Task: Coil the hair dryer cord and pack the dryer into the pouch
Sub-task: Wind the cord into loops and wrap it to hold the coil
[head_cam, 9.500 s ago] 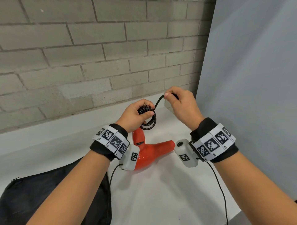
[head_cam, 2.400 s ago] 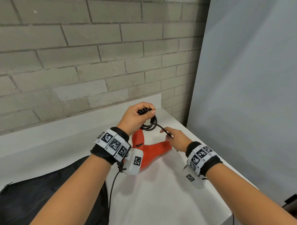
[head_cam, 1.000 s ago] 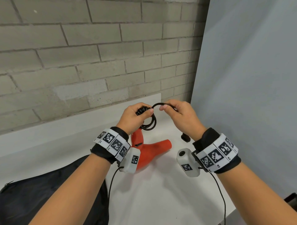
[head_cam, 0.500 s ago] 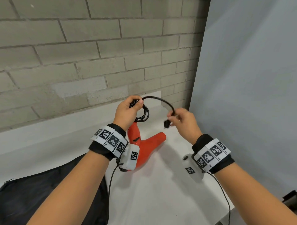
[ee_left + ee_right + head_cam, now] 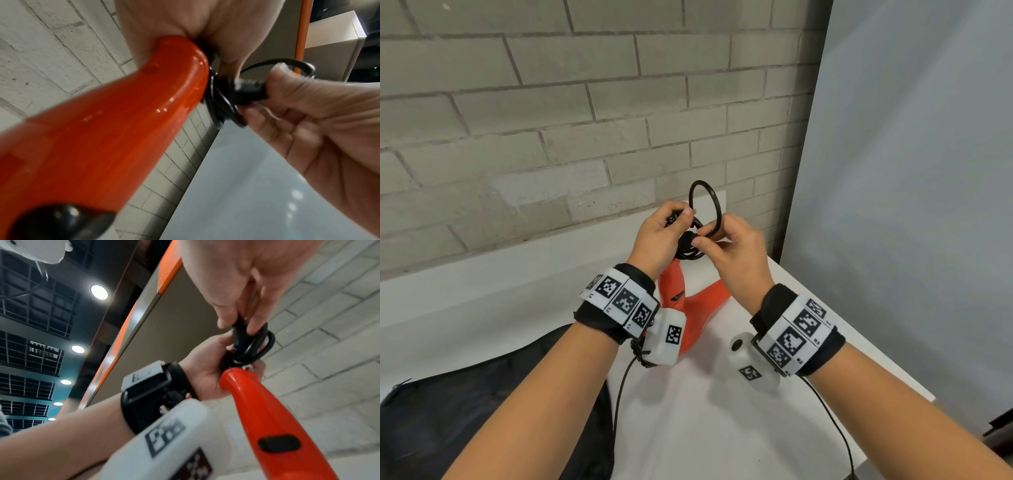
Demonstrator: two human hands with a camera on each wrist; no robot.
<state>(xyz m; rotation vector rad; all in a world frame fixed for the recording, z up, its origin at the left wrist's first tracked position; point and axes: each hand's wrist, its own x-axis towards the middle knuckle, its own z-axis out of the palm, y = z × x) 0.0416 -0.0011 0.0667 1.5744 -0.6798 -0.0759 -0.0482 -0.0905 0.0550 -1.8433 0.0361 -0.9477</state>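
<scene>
- Black rubber hair dryer cord (image 5: 690, 236): bunched in loops at top of shiny orange plastic hair dryer (image 5: 685, 305), above white table (image 5: 705, 428).
- Left hand (image 5: 659, 236): curled tight round loops.
- Right hand (image 5: 736, 253): pinched black plug (image 5: 245, 92); should tuck it in snugly.
- Black cloth pouch (image 5: 482, 421): lay near, left.

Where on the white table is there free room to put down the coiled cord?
The table is bare in front, between the black pouch and the right edge, and along the brick wall behind the pouch. It is crowded in the middle, where the orange dryer stands under the left hand and right hand gripping the cord.
</scene>
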